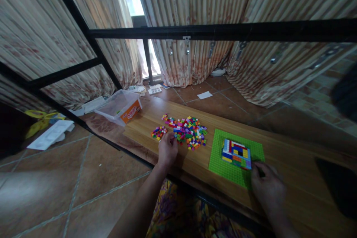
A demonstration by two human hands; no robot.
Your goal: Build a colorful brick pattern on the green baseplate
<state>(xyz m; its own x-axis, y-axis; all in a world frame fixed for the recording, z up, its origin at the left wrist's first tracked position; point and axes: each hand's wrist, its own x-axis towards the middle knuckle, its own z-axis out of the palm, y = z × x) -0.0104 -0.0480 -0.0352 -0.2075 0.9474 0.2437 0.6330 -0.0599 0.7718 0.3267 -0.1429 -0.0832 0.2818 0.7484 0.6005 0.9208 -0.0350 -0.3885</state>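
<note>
Loose toy building bricks in many colours lie heaped on the wooden board. My left hand is at the near edge of the heap, its fingers drawn together; anything between them is hidden. A smaller cluster of bricks lies just beyond and left of it. To the right is a green studded baseplate, bearing a low, multicoloured brick structure. My right hand reaches over the plate's near right corner, fingers curled close to the structure's corner. Whether they grip a brick or only touch the structure is too small to tell.
A clear plastic box with an orange label stands at the board's far left end. A black metal rail crosses above. A dark flat object lies at the right. Behind hang striped curtains.
</note>
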